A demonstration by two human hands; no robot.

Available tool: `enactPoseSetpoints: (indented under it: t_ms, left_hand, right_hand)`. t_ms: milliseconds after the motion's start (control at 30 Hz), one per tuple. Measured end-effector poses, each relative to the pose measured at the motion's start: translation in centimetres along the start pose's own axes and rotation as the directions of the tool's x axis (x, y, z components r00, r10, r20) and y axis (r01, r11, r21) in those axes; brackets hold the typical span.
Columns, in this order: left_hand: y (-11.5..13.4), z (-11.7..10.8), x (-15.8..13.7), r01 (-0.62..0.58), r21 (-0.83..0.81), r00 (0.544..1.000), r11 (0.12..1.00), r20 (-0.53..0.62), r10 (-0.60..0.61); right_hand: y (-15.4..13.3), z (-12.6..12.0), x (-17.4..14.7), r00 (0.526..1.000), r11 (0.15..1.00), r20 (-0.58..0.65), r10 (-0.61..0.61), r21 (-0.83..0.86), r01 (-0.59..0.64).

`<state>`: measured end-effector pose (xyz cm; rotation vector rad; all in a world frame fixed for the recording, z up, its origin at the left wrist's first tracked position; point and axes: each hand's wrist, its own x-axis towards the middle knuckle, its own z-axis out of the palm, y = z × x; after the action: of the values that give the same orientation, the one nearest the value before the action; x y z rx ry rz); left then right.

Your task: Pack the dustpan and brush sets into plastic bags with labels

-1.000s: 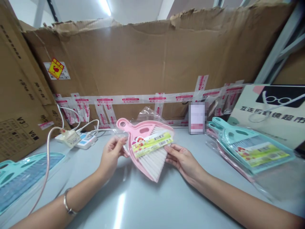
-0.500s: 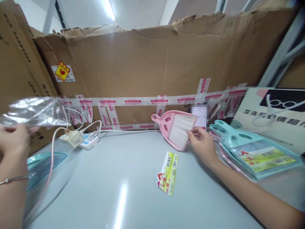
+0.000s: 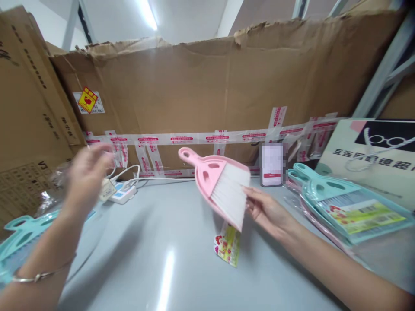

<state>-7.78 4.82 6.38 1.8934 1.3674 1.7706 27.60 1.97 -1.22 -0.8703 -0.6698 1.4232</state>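
My right hand grips a pink dustpan and brush set by its wide end, fingers pressed at the white bristles. The set is tilted above the table, its looped handle pointing up and left. Below it lies a yellow-green label card, partly covered by the bristles. My left hand is raised at the left, smeared by motion, so its fingers do not show clearly. Behind that wrist is crumpled clear plastic wrap, beside a teal dustpan set partly hidden by my forearm.
Teal dustpan sets in clear wrap lie stacked at the right, with pink ones beneath. A phone leans against the cardboard wall. White plugs on a power strip and cables sit at the back left. A printed bag stands at the right.
My right hand has brought the pink set left and nearer, over the label card. My left hand has moved right, and the clear wrap it held now lies low behind it.
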Motion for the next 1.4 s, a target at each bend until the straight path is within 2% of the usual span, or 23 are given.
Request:
enactPoseSetpoints:
  t_ms: [33,67,100,133,167,233,267,333,367,400,433,500,533,633,700,767,900,967,1067,1167,1233,1300,1400]
  left_hand:
    - [0.9,2.2,-1.0,0.132,-0.148,0.959,0.98,0.269,-0.088]
    - [1.5,4.2,-2.1,0.27,-0.233,0.845,0.934,0.522,-0.114]
    - [2.0,5.9,-3.2,0.347,-0.286,0.744,0.893,0.663,-0.077]
    - [2.4,7.2,-4.2,0.401,-0.342,0.72,0.85,0.691,-0.062]
    - [2.5,8.1,-5.1,0.443,-0.389,0.72,0.808,0.691,-0.062]
    - [2.7,8.8,-6.3,0.456,-0.482,0.776,0.748,0.627,-0.07]
    - [2.8,8.8,-6.6,0.436,-0.513,0.804,0.739,0.591,-0.064]
    - [3.0,8.5,-6.9,0.367,-0.532,0.839,0.763,0.543,-0.025]
    - [3.2,8.4,-6.9,0.329,-0.518,0.846,0.79,0.533,-0.003]
    - [3.5,8.2,-6.9,0.292,-0.496,0.85,0.818,0.527,0.016]
    - [3.7,8.0,-7.0,0.257,-0.469,0.849,0.845,0.527,0.034]
    - [4.3,7.8,-7.3,0.181,-0.424,0.848,0.888,0.525,0.078]
    - [4.5,7.7,-7.5,0.139,-0.406,0.85,0.903,0.516,0.102]
    - [4.9,7.5,-7.9,-0.008,-0.346,0.857,0.938,0.481,0.185]
    - [4.8,7.4,-7.8,-0.132,-0.303,0.857,0.944,0.444,0.262]
    - [4.6,7.1,-7.4,-0.248,-0.252,0.851,0.935,0.405,0.335]
    - [3.6,5.5,-5.4,-0.366,-0.132,0.905,0.921,0.182,0.385]
    - [2.7,4.5,-4.2,-0.391,-0.055,0.912,0.919,0.115,0.395]
    - [1.2,3.6,-2.9,-0.46,0.115,0.853,0.88,0.332,0.402]
    - [0.3,3.7,-2.8,-0.611,0.266,0.676,0.745,0.665,0.317]
    - [0.4,4.0,-3.2,-0.694,0.314,0.554,0.647,0.808,0.202]
    - [0.8,4.4,-3.8,-0.723,0.343,0.477,0.599,0.876,0.074]
    - [1.6,5.3,-4.9,-0.683,0.416,0.441,0.6,0.89,-0.115]
  right_hand:
    - [0.5,0.4,-0.5,0.997,0.998,0.046,0.057,0.001,-0.057]
    - [1.0,0.8,-0.9,0.991,0.995,0.086,0.104,-0.012,-0.103]
    - [1.4,1.1,-1.2,0.981,0.989,0.123,0.147,-0.037,-0.144]
    - [1.7,1.2,-1.5,0.969,0.981,0.157,0.192,-0.074,-0.182]
    - [1.9,1.3,-1.7,0.954,0.969,0.187,0.236,-0.125,-0.215]
    - [1.9,1.3,-1.8,0.94,0.943,0.213,0.267,-0.259,-0.209]
    - [1.7,1.2,-1.8,0.96,0.936,0.193,0.201,-0.328,-0.13]
    - [1.2,1.2,-1.9,0.98,0.858,0.119,-0.16,-0.475,0.198]
    - [0.9,1.3,-2.1,0.914,0.734,0.122,-0.387,-0.559,0.386]
    - [0.7,1.6,-2.3,0.806,0.56,0.186,-0.563,-0.632,0.536]
    - [0.5,2.0,-2.7,0.695,0.369,0.307,-0.65,-0.672,0.642]
    - [0.5,3.2,-3.5,0.545,0.064,0.593,-0.593,-0.64,0.766]
    - [0.6,3.9,-3.8,0.505,-0.021,0.695,-0.512,-0.598,0.801]
    - [1.3,5.9,-4.4,0.48,-0.088,0.79,-0.381,-0.548,0.832]
    - [1.6,6.8,-4.4,0.506,-0.072,0.773,-0.381,-0.571,0.818]
    - [1.5,7.2,-4.0,0.499,-0.069,0.759,-0.419,-0.574,0.816]
    - [-0.1,6.9,-3.0,0.389,-0.128,0.722,-0.572,-0.547,0.828]
    - [-0.9,6.3,-2.1,0.339,-0.203,0.749,-0.569,-0.527,0.825]
    - [-0.6,5.3,-0.2,0.327,-0.348,0.882,-0.339,-0.44,0.828]
    - [1.2,4.4,1.9,0.377,-0.478,0.924,-0.063,-0.359,0.802]
    - [2.5,4.0,3.1,0.417,-0.525,0.906,0.076,-0.319,0.789]
    - [3.3,3.6,4.0,0.453,-0.536,0.877,0.16,-0.308,0.786]
    - [3.5,2.7,4.1,0.514,-0.514,0.841,0.168,-0.37,0.774]
